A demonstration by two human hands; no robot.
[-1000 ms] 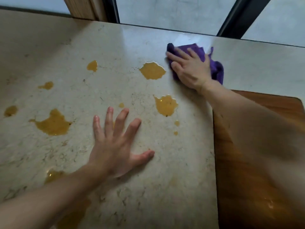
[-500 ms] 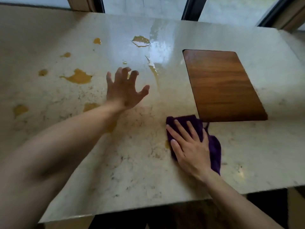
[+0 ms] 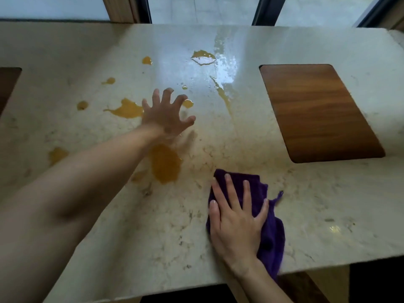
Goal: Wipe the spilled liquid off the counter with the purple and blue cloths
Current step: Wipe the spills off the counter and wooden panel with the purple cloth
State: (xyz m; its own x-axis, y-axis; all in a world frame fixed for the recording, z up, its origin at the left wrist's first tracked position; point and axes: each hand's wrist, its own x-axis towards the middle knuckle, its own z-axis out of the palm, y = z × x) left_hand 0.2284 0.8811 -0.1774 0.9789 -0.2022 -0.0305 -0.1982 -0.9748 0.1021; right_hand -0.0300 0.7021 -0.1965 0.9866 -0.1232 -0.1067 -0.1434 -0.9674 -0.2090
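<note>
From the head camera, your right hand [image 3: 237, 217] lies flat on the purple cloth [image 3: 270, 226], fingers straight and pressing it onto the counter [image 3: 317, 204] near the front edge; the cloth bunches out to the right from under your palm. Your left hand [image 3: 166, 115] reaches farther back with its fingers spread apart and holding nothing; it seems to hover just over the stone, though the blur makes contact hard to judge. Orange puddles [image 3: 165, 164] sit beside and beneath that forearm, with smaller spots to the left and a thin wet streak [image 3: 223, 92] running toward the back. A wooden board [image 3: 317, 110] is set into the counter on the right.
</note>
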